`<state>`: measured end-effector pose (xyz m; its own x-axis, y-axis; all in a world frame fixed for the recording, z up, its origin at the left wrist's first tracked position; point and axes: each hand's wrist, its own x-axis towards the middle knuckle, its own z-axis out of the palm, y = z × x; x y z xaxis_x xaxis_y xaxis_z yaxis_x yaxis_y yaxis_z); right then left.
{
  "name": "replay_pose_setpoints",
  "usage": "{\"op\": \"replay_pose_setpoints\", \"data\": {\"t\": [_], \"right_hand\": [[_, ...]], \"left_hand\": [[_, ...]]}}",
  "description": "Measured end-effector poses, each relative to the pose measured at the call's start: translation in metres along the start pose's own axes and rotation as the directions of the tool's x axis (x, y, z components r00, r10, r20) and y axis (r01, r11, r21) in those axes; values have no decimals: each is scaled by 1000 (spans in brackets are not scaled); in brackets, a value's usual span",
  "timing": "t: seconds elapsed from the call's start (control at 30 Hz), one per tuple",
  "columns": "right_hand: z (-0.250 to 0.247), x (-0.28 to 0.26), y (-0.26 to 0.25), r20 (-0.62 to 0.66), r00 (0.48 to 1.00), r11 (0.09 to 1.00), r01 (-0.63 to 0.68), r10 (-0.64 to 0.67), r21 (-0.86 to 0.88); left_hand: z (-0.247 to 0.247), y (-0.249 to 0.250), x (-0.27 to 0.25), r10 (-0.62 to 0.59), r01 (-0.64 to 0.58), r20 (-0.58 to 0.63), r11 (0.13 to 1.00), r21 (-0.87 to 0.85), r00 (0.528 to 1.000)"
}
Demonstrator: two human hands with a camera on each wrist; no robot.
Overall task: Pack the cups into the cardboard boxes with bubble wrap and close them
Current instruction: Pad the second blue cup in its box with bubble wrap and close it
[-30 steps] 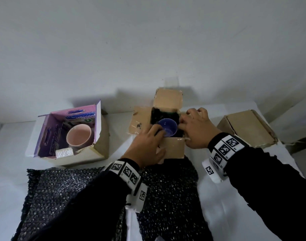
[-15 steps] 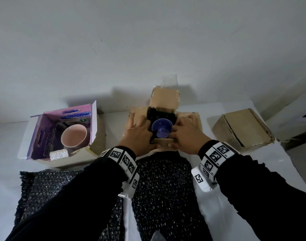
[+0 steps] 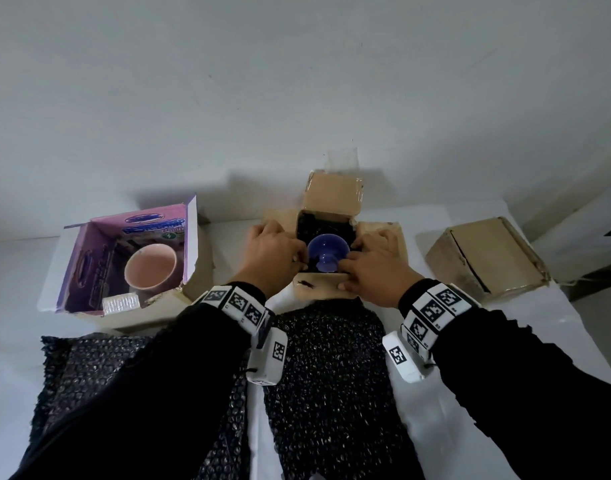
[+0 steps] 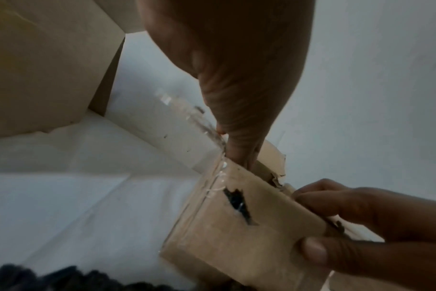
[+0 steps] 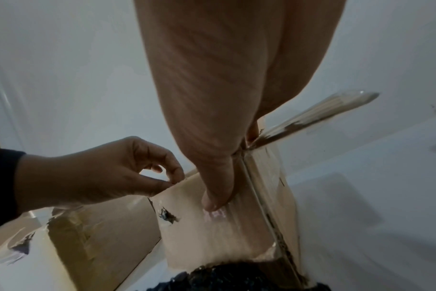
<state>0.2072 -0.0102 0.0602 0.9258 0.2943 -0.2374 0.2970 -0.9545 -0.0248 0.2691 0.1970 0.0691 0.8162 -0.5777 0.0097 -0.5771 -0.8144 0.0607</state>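
A blue cup (image 3: 326, 255) sits in the open middle cardboard box (image 3: 332, 195), which is lined with black bubble wrap (image 3: 319, 223). My left hand (image 3: 295, 263) curls over the box's left rim beside the cup, and in the right wrist view its thumb and forefinger (image 5: 172, 180) pinch the near wall's top edge. My right hand (image 3: 347, 271) grips the near right corner, with the thumb (image 5: 215, 196) pressed on the outside wall (image 4: 236, 232) and the fingers inside. A pink cup (image 3: 151, 270) stands in the purple-lined box (image 3: 89, 258) at the left.
A shut cardboard box (image 3: 484, 258) lies at the right. Two sheets of black bubble wrap (image 3: 332, 382) (image 3: 89, 368) cover the white table (image 3: 505, 341) in front of the boxes, under my forearms. A white wall stands close behind the boxes.
My left hand left the near flap and went to the box's left rim. My right hand came from the right flap to the near right corner. Both now flank the blue cup.
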Motion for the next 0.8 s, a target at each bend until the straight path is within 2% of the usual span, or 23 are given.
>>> {"op": "replay_pose_setpoints", "data": {"t": [0.2, 0.27, 0.33, 0.47, 0.6, 0.7, 0.8], "right_hand": [[1, -1, -1, -15, 1000, 1000, -7, 7, 16], [2, -1, -5, -24, 1000, 1000, -11, 11, 13], [3, -2, -11, -35, 999, 999, -1, 0, -34], [4, -2, -16, 4, 1000, 996, 19, -19, -90], [-5, 1, -16, 50, 999, 996, 9, -5, -85], [-15, 1, -13, 26, 1000, 997, 5, -3, -73], [-21, 5, 0, -34, 999, 999, -11, 10, -42]], "left_hand": [[12, -7, -17, 239, -246, 67, 957, 153, 969], [11, -1, -21, 224, -253, 148, 942, 220, 963], [11, 9, -22, 157, -219, 223, 932, 290, 962], [14, 20, -18, 69, -130, 218, 951, 280, 973], [10, 14, -12, 93, -161, 271, 957, 241, 958], [10, 4, -16, 174, -221, 215, 951, 217, 961], [13, -3, -13, 232, -245, 92, 953, 178, 968]]}}
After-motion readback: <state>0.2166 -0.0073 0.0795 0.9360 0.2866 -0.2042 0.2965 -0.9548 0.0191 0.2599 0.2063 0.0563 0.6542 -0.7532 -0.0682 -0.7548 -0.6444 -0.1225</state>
